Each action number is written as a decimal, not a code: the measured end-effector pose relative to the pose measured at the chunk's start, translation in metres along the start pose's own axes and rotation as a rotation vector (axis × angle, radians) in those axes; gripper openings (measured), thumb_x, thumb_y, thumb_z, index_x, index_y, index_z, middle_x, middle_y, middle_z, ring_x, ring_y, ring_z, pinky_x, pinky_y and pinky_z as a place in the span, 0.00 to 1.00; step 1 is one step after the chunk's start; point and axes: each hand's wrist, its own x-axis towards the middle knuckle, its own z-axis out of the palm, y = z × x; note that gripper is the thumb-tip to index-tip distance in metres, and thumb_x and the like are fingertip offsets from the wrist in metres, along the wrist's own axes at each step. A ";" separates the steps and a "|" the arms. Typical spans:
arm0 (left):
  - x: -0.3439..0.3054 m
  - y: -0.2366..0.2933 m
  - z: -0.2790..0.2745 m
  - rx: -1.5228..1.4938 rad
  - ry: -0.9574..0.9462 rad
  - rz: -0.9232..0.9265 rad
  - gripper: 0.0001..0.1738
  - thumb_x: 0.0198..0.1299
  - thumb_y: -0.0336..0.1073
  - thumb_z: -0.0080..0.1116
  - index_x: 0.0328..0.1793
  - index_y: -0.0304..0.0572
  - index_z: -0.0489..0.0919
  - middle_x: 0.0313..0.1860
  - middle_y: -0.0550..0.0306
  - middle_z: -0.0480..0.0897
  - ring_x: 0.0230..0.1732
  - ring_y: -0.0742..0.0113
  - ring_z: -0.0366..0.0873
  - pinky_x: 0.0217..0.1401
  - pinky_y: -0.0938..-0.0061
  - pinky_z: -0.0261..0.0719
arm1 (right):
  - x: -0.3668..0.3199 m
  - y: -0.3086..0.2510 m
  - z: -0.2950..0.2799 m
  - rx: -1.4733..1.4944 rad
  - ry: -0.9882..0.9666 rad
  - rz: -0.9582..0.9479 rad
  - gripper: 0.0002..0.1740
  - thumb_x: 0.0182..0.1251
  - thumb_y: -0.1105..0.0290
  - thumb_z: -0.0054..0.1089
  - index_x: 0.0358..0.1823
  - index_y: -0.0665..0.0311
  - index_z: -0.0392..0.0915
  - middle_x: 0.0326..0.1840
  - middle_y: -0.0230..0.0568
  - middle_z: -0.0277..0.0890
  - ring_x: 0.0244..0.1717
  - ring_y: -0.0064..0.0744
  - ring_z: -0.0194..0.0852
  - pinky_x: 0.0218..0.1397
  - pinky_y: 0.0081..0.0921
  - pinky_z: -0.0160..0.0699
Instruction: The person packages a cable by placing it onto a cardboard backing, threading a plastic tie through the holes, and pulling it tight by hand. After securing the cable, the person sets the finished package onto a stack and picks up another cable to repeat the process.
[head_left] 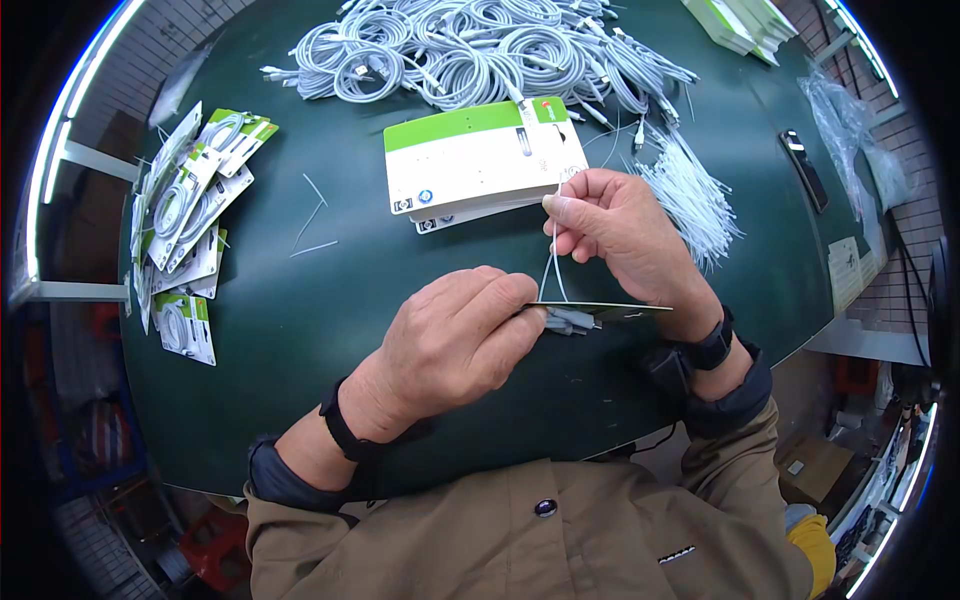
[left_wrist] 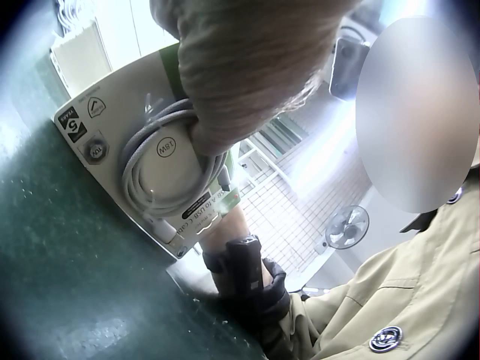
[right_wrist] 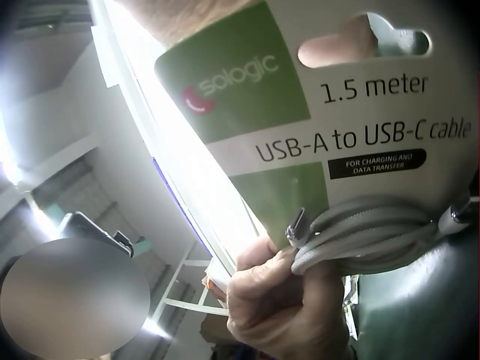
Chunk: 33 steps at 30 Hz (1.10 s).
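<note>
My left hand grips a packaging card by one edge and holds it nearly edge-on over the table. On its front, a coiled grey USB cable lies against the printed card, the left thumb pressing on the coil. Behind the card, my right hand pinches a thin white cable tie between thumb and forefinger. Two strands of that tie run from the fingertips down to the card's back. The left wrist view also shows the coil on the card's face.
Blank-backed cards lie stacked ahead, below a heap of coiled cables. A bundle of loose cable ties is right of them. Carded cables pile up at left, near tie scraps. A phone lies far right.
</note>
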 end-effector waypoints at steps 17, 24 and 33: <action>-0.001 0.003 -0.002 0.025 -0.010 -0.016 0.09 0.48 0.27 0.72 0.35 0.34 0.84 0.38 0.50 0.84 0.34 0.56 0.86 0.36 0.66 0.88 | -0.002 0.005 0.001 0.128 -0.014 0.072 0.13 0.81 0.63 0.66 0.43 0.67 0.82 0.38 0.38 0.87 0.33 0.17 0.88 0.34 0.10 0.82; -0.004 0.002 0.002 0.002 0.015 -0.009 0.10 0.47 0.27 0.72 0.36 0.34 0.83 0.38 0.49 0.84 0.34 0.54 0.86 0.36 0.65 0.88 | -0.004 0.005 0.003 0.100 -0.001 0.044 0.14 0.81 0.62 0.65 0.44 0.67 0.82 0.38 0.38 0.87 0.35 0.17 0.88 0.35 0.10 0.83; -0.005 0.001 0.005 0.010 0.036 0.000 0.11 0.47 0.25 0.73 0.36 0.34 0.82 0.38 0.49 0.84 0.33 0.55 0.86 0.34 0.66 0.87 | -0.002 0.010 0.001 0.022 0.005 0.055 0.15 0.80 0.60 0.66 0.44 0.68 0.82 0.38 0.37 0.87 0.35 0.18 0.88 0.36 0.12 0.84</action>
